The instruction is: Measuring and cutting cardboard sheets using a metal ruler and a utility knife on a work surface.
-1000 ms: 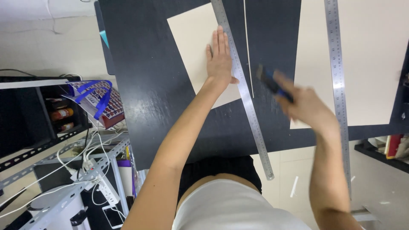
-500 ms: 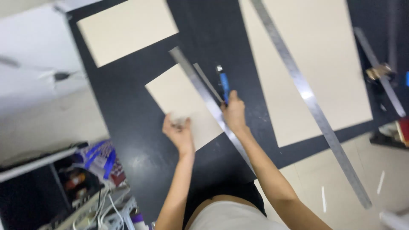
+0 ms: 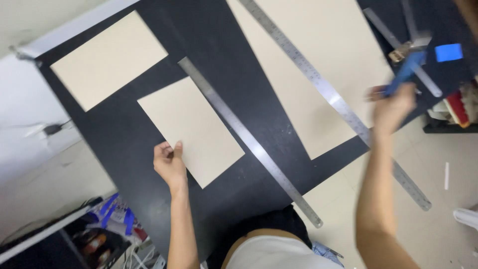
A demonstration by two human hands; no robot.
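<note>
My left hand (image 3: 169, 162) pinches the near-left edge of a cut beige cardboard piece (image 3: 191, 130) lying on the black table (image 3: 134, 144). A long steel ruler (image 3: 249, 140) lies along the piece's right side. My right hand (image 3: 393, 107), blurred, is raised off to the right over the table's edge and grips a blue-handled utility knife (image 3: 406, 70).
A second beige piece (image 3: 108, 59) lies at the far left. A large beige sheet (image 3: 318, 65) lies on the right with a longer steel ruler (image 3: 331, 99) across it. More metal rulers (image 3: 398, 47) and a blue block (image 3: 449, 52) sit far right. Shelves with clutter stand lower left.
My right hand has left the ruler and swung right and up with the knife. My left hand slid to the cardboard's near edge. The view shifted.
</note>
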